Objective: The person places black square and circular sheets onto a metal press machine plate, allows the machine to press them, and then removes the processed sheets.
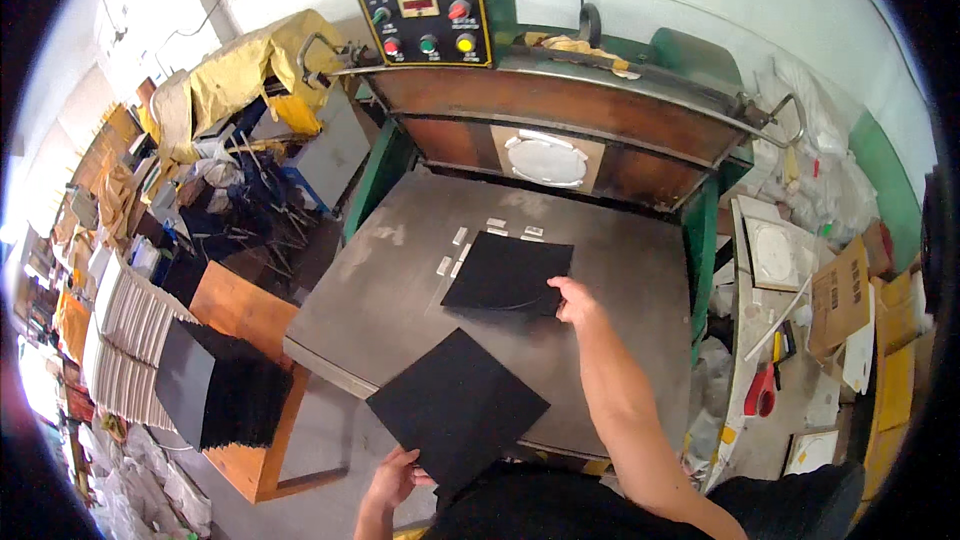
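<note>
Black sheet (508,273) on desk (400,290): I see right hand (574,300) fingers pressing its near-right corner; left hand (395,478) pinches 2nd sheet (457,408).

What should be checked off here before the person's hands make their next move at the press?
1. Right hand on the black sheet on the bed: ok, fingers touch its right edge.
2. That sheet lies flat on the grey press bed: ok.
3. Sheet set against the small white guide strips: cannot tell, they lie at its upper left corner.
4. Left hand holds the second black sheet: ok, gripped at its lower corner.
5. Second sheet fully supported: not ok, it overhangs the bed's front edge.
6. Stack of black sheets on the wooden side table: ok.
</note>
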`<state>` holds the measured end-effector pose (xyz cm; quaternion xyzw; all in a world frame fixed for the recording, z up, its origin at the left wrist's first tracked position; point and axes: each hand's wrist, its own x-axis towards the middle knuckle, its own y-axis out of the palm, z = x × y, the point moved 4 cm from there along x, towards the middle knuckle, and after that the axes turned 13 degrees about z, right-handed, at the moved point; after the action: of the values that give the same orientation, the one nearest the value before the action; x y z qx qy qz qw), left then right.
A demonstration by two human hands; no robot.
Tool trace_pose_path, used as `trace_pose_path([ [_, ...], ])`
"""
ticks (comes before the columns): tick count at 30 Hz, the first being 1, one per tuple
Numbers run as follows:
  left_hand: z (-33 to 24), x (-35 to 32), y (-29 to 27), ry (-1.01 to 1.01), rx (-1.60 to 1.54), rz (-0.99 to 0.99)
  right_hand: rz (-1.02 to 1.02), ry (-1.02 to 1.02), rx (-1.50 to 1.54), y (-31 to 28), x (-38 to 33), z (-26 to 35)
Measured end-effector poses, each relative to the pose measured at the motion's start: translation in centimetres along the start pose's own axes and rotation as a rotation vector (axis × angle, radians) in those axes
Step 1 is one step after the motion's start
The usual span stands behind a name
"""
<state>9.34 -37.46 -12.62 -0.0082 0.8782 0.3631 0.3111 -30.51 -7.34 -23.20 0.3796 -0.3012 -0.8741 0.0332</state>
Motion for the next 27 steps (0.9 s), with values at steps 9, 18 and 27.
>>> trace_pose_path([
  [9,0.9,20.8,8.4,0.157,0.209,0.123,0.263,-0.482,0.070,-2.2,-15.4,7.3],
  [18,0.3,32.1,9.0,0.027,-0.092,0.084,-0.324,-0.653,-0.058,-17.8,-33.7,1.1],
  [27,-0.7,33.3,23.2,0.689,1.811,-0.218,-0.576,-0.757,-0.091,-18.6,-40.3,-9.5],
])
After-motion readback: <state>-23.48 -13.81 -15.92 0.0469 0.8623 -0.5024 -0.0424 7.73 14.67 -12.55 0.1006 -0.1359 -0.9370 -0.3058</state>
